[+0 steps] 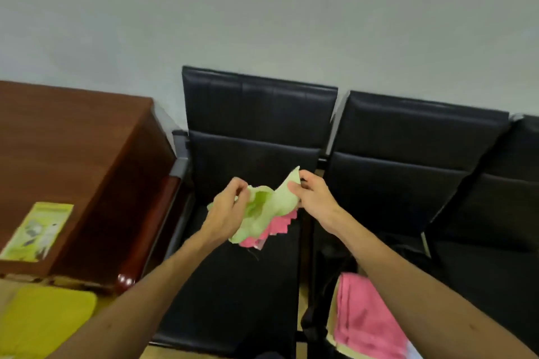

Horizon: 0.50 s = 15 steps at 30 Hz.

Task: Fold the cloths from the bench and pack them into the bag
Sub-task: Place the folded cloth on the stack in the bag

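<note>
At the far left, low in the view, a yellow pad lies beside a brown wooden desk. On the desk there is a green leaflet.

To the right of the desk stands the black bench, a row of padded seats against a pale wall. Above the first seat, the left hand has its fingers curled round one end of a light green cloth and grips it. The cloth is crumpled and bunched, not flat, and it hangs in the air between the two hands, above the seat and not touching it. A pink cloth with a zigzag edge shows just under the green one; I cannot tell if it lies on the seat or hangs with it.

The right hand pinches the other end of the green cloth between the thumb and the fingers, and this corner points upward.

Further right and lower, near the right forearm, a folded pink cloth rests on a pale yellowish layer, inside what looks like a dark bag on the second seat. The shape of the bag is hard to see.
</note>
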Each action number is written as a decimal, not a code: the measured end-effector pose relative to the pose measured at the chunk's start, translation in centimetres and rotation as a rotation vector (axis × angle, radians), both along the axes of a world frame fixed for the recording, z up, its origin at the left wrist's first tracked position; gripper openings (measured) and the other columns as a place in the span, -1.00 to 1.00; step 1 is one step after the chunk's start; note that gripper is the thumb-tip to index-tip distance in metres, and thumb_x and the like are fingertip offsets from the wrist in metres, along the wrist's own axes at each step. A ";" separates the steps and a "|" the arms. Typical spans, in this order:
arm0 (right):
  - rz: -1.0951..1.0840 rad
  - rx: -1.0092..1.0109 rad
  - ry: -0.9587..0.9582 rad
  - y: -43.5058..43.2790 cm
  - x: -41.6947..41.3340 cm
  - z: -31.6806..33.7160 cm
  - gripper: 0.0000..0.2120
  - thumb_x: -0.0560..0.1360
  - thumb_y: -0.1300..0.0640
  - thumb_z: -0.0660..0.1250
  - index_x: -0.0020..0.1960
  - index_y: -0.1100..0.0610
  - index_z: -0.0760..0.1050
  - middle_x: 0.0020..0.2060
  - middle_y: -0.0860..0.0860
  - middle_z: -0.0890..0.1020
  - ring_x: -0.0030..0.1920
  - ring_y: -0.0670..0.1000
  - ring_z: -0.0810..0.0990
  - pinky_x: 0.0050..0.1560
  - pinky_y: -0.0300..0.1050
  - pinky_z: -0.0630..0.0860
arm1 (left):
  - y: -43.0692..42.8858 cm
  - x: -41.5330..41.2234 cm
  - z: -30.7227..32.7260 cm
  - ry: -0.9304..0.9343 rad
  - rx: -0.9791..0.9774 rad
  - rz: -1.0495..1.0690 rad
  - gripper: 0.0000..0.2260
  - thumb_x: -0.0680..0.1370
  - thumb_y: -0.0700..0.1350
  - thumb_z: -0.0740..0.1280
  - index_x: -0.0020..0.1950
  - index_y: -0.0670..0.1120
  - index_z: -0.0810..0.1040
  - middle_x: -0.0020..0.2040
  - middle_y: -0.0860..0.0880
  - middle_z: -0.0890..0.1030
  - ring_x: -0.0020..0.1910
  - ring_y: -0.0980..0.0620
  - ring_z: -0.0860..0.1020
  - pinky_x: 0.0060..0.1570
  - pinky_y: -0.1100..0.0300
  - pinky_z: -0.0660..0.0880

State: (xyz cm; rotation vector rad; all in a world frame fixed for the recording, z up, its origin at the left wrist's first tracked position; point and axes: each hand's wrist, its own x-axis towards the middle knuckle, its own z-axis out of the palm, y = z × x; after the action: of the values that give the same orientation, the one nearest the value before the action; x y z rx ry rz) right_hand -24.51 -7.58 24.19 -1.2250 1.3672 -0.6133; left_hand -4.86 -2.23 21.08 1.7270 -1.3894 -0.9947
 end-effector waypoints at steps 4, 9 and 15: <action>0.045 -0.159 -0.071 0.4 -1.1 9.4 -0.92 0.61 0.24 0.27 0.05 0.24 0.52 -0.08 0.17 0.67 -0.10 0.07 0.66 -0.01 0.03 0.58 | 1.1 -1.7 9.4 0.061 -0.221 0.077 -0.84 0.64 0.02 0.17 -0.09 0.05 0.45 -0.24 0.02 0.55 -0.26 0.10 0.51 -0.19 -0.05 0.50; 0.072 -0.267 -0.164 2.2 -2.7 18.7 -0.87 0.61 0.19 0.21 -0.07 0.13 0.51 -0.14 0.09 0.61 -0.07 0.08 0.60 -0.05 0.01 0.54 | 2.7 -4.0 18.8 0.001 -0.415 0.196 -0.86 0.68 -0.08 0.14 -0.02 -0.06 0.43 -0.18 0.10 0.53 -0.21 0.16 0.47 -0.13 0.12 0.42; 0.037 -0.361 -0.276 5.6 -5.1 25.2 -0.90 0.56 0.19 0.15 -0.12 0.11 0.38 -0.20 0.06 0.43 -0.15 0.06 0.41 -0.11 -0.03 0.39 | 4.9 -6.3 26.4 -0.003 -0.517 0.250 -0.87 0.67 -0.07 0.16 0.01 -0.05 0.47 -0.21 0.07 0.52 -0.25 0.08 0.45 -0.22 0.12 0.38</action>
State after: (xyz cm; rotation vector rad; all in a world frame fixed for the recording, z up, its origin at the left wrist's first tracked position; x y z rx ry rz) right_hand -29.58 -2.02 49.38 -1.3867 1.0268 -0.9949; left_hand -11.16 2.70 47.50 1.4594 -1.2548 -0.4434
